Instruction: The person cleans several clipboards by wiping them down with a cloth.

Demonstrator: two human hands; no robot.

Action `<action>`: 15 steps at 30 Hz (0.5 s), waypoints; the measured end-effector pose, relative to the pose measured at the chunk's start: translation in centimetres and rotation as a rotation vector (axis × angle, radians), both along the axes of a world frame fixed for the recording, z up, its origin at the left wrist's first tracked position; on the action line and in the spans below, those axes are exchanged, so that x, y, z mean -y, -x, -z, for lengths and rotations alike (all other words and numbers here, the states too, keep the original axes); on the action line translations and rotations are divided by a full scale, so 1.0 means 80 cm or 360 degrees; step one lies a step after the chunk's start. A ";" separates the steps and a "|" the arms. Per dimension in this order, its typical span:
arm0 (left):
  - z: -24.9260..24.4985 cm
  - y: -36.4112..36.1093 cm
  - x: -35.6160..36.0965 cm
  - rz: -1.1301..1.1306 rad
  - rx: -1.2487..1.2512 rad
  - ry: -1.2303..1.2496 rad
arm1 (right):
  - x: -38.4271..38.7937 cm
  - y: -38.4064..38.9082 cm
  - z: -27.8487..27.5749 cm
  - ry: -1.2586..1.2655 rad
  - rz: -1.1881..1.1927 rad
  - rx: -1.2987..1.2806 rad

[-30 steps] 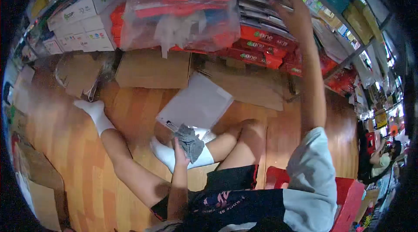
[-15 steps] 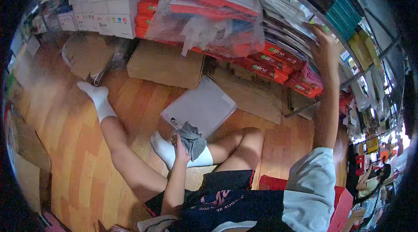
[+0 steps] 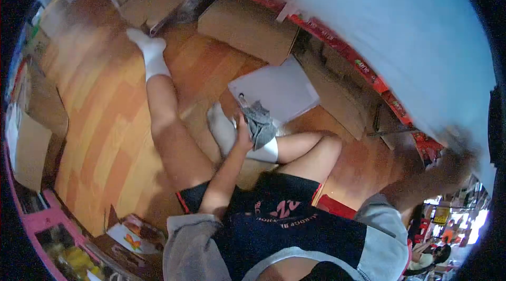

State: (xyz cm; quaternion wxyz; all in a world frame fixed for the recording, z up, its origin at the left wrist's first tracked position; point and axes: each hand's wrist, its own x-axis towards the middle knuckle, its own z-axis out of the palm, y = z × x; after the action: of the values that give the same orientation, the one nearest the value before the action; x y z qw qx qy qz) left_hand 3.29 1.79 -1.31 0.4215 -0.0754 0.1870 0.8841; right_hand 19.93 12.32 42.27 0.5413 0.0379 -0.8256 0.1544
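My left hand [image 3: 243, 134] is closed round a crumpled grey cloth [image 3: 261, 126], held over my bent leg. Just beyond it, a translucent plastic folder [image 3: 279, 87] lies flat on the floor, a small metal fitting at its near left corner. A large pale bluish sheet [image 3: 390, 33] fills the upper right, close to the camera and blurred. At its lower right edge is my right hand [image 3: 463, 149], smeared by motion; it appears to grip the sheet, though single fingers do not show.
Red paper packs [image 3: 363, 65] line the shelf behind the sheet. Flattened cardboard [image 3: 332, 88] and a cardboard box [image 3: 247, 25] stand below them. Another carton [image 3: 34, 144] is at the left, beside a pink frame [image 3: 50, 217]. A person [image 3: 429, 257] sits far right.
My right hand has come down and right from the stacked plastic items, and the pale sheet now covers the upper right. The view has tilted downward. My left hand still holds the grey cloth.
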 end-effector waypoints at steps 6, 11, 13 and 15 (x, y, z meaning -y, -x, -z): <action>0.023 -0.001 0.023 0.0091 0.0332 -0.0360 | 0.065 0.062 0.192 -0.0103 -0.0240 0.1049; -0.007 0.065 0.065 -0.0221 0.0131 -0.0330 | 0.080 0.037 0.268 -0.0027 -0.0239 0.1425; -0.020 0.088 0.077 -0.0257 0.0049 -0.0408 | 0.078 0.017 0.274 -0.0177 -0.0307 0.1788; -0.023 0.095 0.077 -0.0234 0.0042 -0.0456 | 0.079 0.004 0.274 -0.0064 -0.0279 0.1876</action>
State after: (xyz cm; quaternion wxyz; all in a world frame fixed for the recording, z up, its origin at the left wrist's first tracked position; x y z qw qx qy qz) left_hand -4.29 -4.38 0.56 0.3645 -0.0395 0.0474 0.9292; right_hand 19.58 6.00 20.39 -0.0237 0.0239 -0.9835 0.1779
